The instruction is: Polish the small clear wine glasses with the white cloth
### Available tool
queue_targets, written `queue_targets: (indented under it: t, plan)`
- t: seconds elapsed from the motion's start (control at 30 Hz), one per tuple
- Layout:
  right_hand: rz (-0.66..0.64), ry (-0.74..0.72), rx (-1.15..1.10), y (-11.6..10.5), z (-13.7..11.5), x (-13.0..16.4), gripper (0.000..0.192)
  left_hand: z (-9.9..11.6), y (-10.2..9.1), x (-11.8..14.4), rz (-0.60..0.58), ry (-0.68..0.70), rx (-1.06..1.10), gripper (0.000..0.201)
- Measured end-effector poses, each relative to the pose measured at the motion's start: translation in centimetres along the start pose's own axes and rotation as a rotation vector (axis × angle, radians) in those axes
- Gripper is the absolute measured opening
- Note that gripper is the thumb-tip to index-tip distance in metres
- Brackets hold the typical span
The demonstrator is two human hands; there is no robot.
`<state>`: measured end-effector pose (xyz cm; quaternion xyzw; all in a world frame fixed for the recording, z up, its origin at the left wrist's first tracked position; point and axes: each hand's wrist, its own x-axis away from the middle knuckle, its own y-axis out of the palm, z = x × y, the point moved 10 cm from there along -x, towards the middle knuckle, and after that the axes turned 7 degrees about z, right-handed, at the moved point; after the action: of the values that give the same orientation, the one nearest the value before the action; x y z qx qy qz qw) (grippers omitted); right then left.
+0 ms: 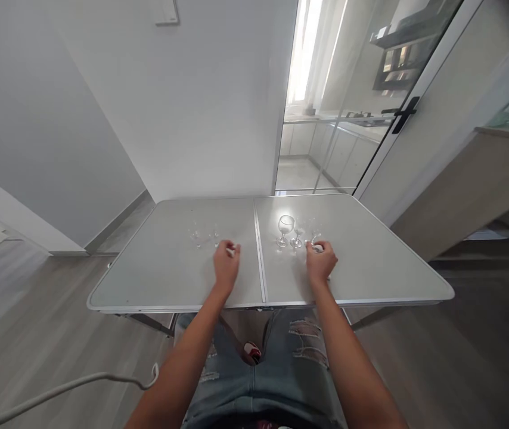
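White walls stand behind a grey folding table [160, 280], whose metal-trimmed edges are all in view and whose centre seam [260, 250] runs from 12 to 6 o'clock. Open tabletop lies at 9 o'clock of the left hand and at 3 o'clock of the right hand. Left hand [226, 265] rests just left of the seam, fingers curled around a small clear glass [231, 249] at its 12 o'clock; only a little of it shows. Two more small glasses [205, 236] stand near, at 11 o'clock. Right hand [321, 262] is closed around a small glass [317, 246] at its 12 o'clock. A stemmed glass [285, 229] and a shorter one [297, 238] stand just beside, at 10 o'clock. Wood-look floor [31, 322] surrounds the table; a glass door [362, 89] stands at 1 o'clock.
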<state>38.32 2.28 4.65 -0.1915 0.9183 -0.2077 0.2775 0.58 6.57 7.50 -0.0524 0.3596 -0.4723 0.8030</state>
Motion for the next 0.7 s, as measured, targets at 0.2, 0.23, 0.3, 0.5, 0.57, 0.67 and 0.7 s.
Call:
queue_targets:
  t: [0.2,0.23,0.3,0.5,0.57,0.67,0.7]
  plan:
    - [-0.284,0.018,0.093,4.1,3.5,-4.7,0.059,5.2,14.3,0.9,-0.310,-0.086,0.080,0.041]
    - [-0.321,-0.014,0.105,4.9,3.2,-4.9,0.056,5.1,16.1,1.1,-0.363,-0.114,0.067,0.051]
    - [-0.353,-0.067,0.158,5.9,2.8,-4.9,0.049,4.8,18.9,1.4,-0.442,-0.151,0.068,0.058]
    - [-0.318,-0.073,0.304,6.0,2.5,-4.4,0.040,4.3,21.2,2.0,-0.450,-0.163,0.137,0.026]
    - [-0.299,-0.057,0.315,5.7,2.5,-4.3,0.041,4.8,21.2,1.8,-0.442,-0.127,0.154,0.016]
    - [-0.291,-0.055,0.330,5.5,2.5,-4.1,0.042,5.9,20.5,1.5,-0.436,-0.083,0.169,0.006]
    - [-0.290,-0.055,0.328,5.5,2.5,-4.0,0.042,6.1,19.8,1.4,-0.426,-0.071,0.175,0.008]
